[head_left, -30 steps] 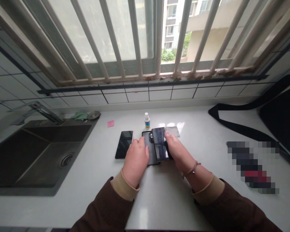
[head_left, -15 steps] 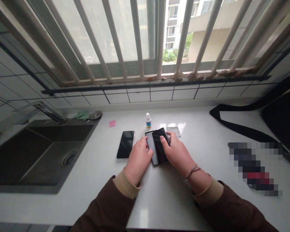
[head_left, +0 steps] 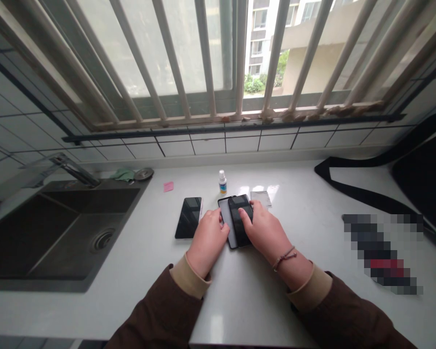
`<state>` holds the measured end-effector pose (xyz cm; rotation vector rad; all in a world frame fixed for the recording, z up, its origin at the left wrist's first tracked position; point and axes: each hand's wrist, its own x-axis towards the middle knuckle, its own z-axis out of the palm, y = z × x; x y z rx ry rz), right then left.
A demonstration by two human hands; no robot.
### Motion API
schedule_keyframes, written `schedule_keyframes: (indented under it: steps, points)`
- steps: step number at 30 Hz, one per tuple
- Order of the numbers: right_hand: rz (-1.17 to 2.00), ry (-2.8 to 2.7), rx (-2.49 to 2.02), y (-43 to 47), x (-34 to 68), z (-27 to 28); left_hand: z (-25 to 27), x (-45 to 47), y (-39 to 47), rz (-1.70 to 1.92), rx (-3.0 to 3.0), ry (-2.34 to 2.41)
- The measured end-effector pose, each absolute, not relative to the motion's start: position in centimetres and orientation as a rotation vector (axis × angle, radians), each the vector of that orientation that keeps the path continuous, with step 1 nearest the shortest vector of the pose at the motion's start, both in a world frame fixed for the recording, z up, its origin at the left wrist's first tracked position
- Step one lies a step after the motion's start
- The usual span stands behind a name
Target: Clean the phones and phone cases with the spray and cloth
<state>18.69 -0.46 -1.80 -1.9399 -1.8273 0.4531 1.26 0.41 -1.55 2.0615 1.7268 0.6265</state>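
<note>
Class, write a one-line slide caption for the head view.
Both hands, left hand and right hand, press a dark phone into its case on a white counter, beside a second phone.

The right hand [head_left: 265,232] covers most of the dark phone [head_left: 240,220], so can't tell how it sits in the case [head_left: 225,219]. Pixelated patch [head_left: 383,254] hides whatever's there. Black bag [head_left: 427,179] runs off the right edge; spray bottle [head_left: 222,183] label's too tiny to read.
</note>
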Motion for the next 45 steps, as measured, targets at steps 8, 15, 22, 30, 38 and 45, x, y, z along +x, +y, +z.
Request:
schedule_keyframes:
  steps: [8, 15, 22, 30, 38, 45]
  points:
    - [0.443, -1.912, -1.833, -0.5, 18.6, -1.9, -2.1, 1.2, 0.3, 0.663, 2.092, 1.683]
    - [0.447, -2.013, -1.896, -0.6, 18.5, -1.4, -1.8, 1.4, 0.3, 0.627, 2.087, 1.686]
    - [0.373, -2.099, -1.896, -1.2, 18.5, -0.7, -1.8, 1.3, 0.4, 0.657, 2.075, 1.669]
    - [0.415, -2.021, -1.962, -0.8, 18.6, -1.2, -1.9, 1.1, 0.9, 0.73, 1.755, 1.58]
    - [0.582, -1.987, -1.772, -0.6, 18.4, -1.3, -2.8, 2.0, 0.5, 1.027, 1.19, 1.234]
    - [0.727, -1.749, -1.57, -0.7, 18.8, -0.6, -2.6, 2.4, 0.5, 1.138, 0.936, 1.109]
